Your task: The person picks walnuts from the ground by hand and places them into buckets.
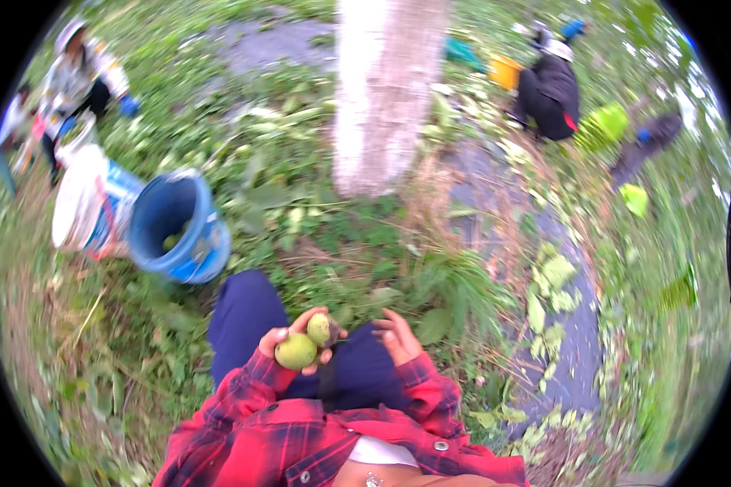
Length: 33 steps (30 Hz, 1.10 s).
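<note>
My left hand (272, 341) holds two round green fruits, one (296, 351) smooth and the other (320, 329) with a dark blotch. My right hand (396, 337) is open beside them, above my dark blue trousers, with its fingers apart and nothing in it. Ahead to the left stands a blue bucket (162, 256) with some green fruit inside, beside a white bucket (81, 195).
A pale tree trunk (382, 97) rises straight ahead. Dark ground sheet (568, 349) with scattered leaves curves along the right. A person (81, 81) in gloves crouches at back left; another (548, 93) crouches at back right near a yellow bucket (503, 71).
</note>
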### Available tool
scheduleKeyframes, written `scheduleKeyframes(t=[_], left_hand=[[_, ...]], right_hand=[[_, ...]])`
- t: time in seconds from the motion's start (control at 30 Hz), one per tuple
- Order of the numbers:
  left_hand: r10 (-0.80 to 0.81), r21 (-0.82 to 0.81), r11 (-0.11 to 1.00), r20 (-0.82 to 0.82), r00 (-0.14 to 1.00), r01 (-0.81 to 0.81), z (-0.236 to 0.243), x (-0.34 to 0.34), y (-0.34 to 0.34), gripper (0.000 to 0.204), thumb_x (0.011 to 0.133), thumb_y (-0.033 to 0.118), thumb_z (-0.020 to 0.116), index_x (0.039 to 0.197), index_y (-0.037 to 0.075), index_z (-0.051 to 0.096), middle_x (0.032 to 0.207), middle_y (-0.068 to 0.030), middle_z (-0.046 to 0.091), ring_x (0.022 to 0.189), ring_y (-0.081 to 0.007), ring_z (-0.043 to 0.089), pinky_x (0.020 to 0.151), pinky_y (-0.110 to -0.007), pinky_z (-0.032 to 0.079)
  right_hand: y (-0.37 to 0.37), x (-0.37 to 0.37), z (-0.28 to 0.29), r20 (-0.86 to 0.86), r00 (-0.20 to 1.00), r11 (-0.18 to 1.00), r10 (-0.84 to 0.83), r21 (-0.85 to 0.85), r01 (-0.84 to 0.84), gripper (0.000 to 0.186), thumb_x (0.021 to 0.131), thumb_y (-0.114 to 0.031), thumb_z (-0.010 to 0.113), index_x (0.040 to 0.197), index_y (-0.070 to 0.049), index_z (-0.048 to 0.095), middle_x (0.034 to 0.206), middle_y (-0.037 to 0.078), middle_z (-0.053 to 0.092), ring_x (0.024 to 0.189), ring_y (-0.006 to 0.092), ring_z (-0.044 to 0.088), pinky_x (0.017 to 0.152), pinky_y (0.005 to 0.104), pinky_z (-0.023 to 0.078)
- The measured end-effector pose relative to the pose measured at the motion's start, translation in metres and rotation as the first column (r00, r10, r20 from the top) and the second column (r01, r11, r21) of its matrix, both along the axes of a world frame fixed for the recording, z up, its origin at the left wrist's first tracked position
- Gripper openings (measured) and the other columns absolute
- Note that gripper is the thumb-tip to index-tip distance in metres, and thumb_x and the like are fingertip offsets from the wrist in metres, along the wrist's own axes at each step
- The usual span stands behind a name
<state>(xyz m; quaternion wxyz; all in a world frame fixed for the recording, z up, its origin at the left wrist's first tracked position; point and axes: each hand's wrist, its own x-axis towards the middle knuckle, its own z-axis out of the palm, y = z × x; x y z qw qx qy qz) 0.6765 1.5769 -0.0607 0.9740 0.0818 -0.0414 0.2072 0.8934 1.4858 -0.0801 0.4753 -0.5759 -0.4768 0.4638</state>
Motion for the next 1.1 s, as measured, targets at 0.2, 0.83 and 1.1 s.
scheduleKeyframes(t=[0.2,0.83,1.1], left_hand=[[0.437,0.037,0.899,-0.066,0.897,-0.436,-0.022,-0.116,0.060,0.061,0.069,0.031,0.054,0.121,0.017,0.025,0.111,-0.0217,0.035,0.083,-0.0312,0.049,0.055,-0.036,0.049],[0.858,0.146,0.508,-0.172,0.484,-0.849,0.032,-0.245,0.117,0.057,0.077,0.047,0.036,0.114,0.004,0.033,0.110,-0.0296,0.035,0.079,-0.0326,0.051,0.053,-0.033,0.045],[0.931,0.380,0.365,-0.131,0.341,-0.850,0.065,-0.266,0.130,0.042,0.076,0.025,0.037,0.114,0.007,0.034,0.110,-0.0280,0.035,0.070,-0.0277,0.048,0.048,-0.032,0.044]], right_hand=[[0.056,-0.062,-0.033,0.119,0.955,0.950,0.273,-0.190,-0.248,0.046,0.078,-0.015,0.047,0.119,-0.005,0.029,0.103,0.016,0.047,0.087,0.0198,0.051,0.074,0.0282,0.041],[0.018,-0.024,-0.065,0.401,0.797,0.860,0.452,-0.432,-0.270,0.044,0.071,-0.016,0.057,0.111,-0.006,0.041,0.092,0.016,0.054,0.076,0.0203,0.056,0.068,0.0287,0.044],[0.018,-0.025,-0.064,0.456,0.787,0.876,0.415,-0.434,-0.211,0.040,0.071,-0.017,0.057,0.108,-0.009,0.044,0.088,0.013,0.055,0.068,0.0176,0.055,0.063,0.0274,0.044]])
